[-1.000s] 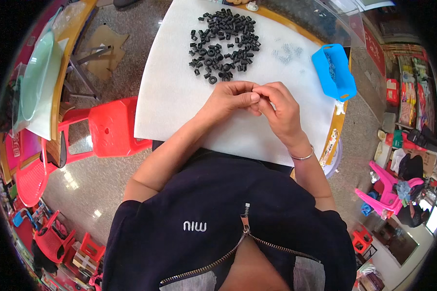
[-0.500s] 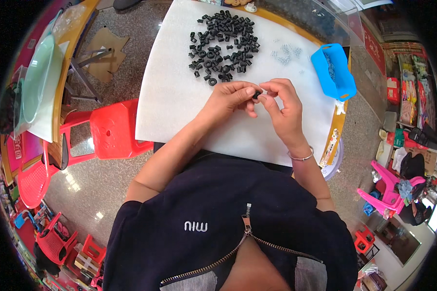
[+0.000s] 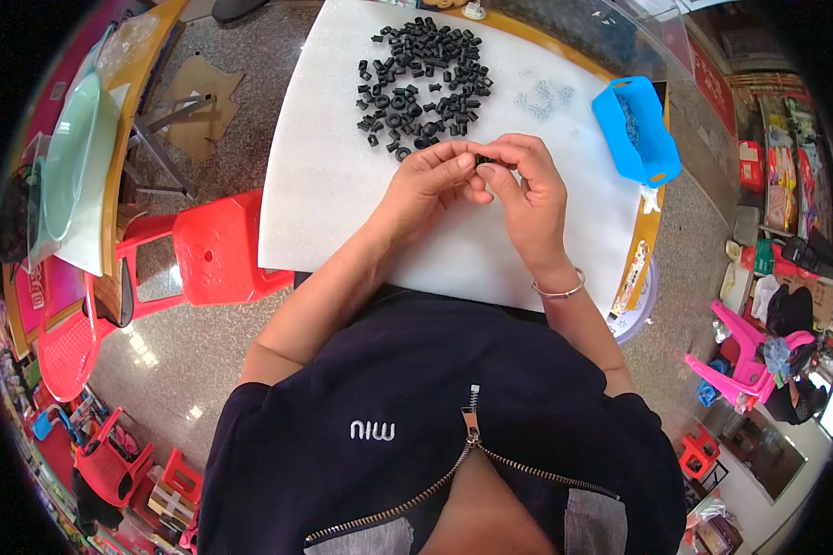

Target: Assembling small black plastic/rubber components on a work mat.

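Observation:
My left hand (image 3: 428,183) pinches a small black spool-shaped part (image 3: 481,160), probably rubber, between thumb and forefinger. From the other side, the thumb and forefinger of my right hand (image 3: 532,190) close on the same part; a bangle circles that wrist. Most of the part is covered by fingertips, and I cannot tell if a smaller piece is pinched with it. Just beyond my hands lies a wide pile of similar black parts (image 3: 435,55), some on their sides and some standing with a ring end up.
Small clear pieces (image 3: 544,96) are scattered over the white tabletop (image 3: 319,185), right of the pile. A blue plastic basket (image 3: 657,153) holding more of them stands at the right edge. Left of the table is a red stool (image 3: 215,254); farther left, a pale green basin (image 3: 79,153).
Both hands have shifted slightly away from me and to the left. My right fingers have closed in over the black part, which now shows less.

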`<state>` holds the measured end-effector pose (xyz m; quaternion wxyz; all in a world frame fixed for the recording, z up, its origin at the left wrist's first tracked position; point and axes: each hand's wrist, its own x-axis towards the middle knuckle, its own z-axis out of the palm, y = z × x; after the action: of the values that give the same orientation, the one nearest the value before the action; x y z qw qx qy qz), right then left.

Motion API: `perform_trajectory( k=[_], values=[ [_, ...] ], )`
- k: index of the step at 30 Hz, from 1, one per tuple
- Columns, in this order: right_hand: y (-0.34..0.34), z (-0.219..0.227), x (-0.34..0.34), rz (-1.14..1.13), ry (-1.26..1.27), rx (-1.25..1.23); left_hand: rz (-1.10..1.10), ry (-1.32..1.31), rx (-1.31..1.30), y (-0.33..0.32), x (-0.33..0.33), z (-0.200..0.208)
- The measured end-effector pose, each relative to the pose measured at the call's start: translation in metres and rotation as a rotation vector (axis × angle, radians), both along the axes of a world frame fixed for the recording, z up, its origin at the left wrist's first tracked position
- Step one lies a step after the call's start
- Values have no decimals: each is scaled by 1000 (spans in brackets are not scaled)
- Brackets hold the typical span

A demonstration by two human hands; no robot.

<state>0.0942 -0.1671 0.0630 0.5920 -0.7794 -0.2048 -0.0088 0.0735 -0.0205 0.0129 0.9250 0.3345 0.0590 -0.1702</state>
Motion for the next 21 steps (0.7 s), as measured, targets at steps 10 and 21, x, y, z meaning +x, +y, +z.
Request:
perform_trajectory(
  k=[10, 21],
  values=[
    [-12, 7, 4, -26, 365, 323, -1, 26, -78, 3, 1, 6],
    [-18, 3, -3, 7, 452, 205, 19, 11, -129, 3, 0, 1]
  ],
)
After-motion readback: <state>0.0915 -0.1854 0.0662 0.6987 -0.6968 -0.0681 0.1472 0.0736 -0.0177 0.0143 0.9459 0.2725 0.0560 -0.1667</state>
